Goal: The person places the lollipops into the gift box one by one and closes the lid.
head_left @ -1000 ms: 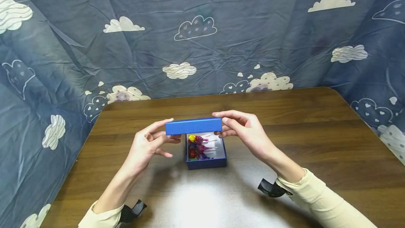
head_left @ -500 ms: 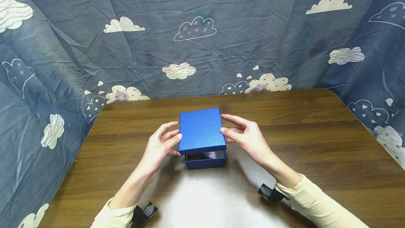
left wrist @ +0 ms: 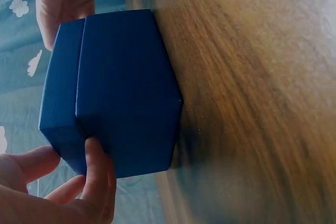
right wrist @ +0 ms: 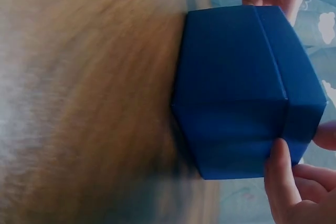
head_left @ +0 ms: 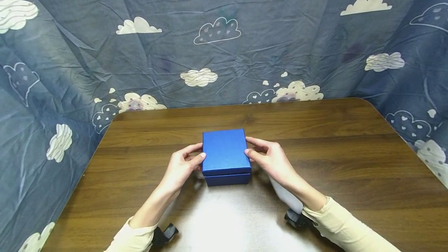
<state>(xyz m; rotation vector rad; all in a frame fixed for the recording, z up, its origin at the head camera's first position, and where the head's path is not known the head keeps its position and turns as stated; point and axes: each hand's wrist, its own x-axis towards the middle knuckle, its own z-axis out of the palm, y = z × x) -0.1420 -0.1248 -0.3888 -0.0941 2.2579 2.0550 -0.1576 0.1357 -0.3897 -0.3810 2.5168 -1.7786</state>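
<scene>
The lid (head_left: 224, 151) is down on the blue box (head_left: 227, 179) now. A second ago it was held up in the air on its edge, and you could see bright, colorful little things inside the box. Half a second ago it was flat over the box but still open a crack at the front. Now it sits all the way down and the things inside are hidden, so the box looks closed. The box stands on the brown table (head_left: 350, 158), near the middle, in front of the person. The left hand (head_left: 182, 166) pinches the left side of the lid with its thumb and fingers. The right hand (head_left: 271, 158) pinches the right side the same way. Both hands have not let go yet. A blue cloth (head_left: 105, 57) with clouds hangs behind the table.
</scene>
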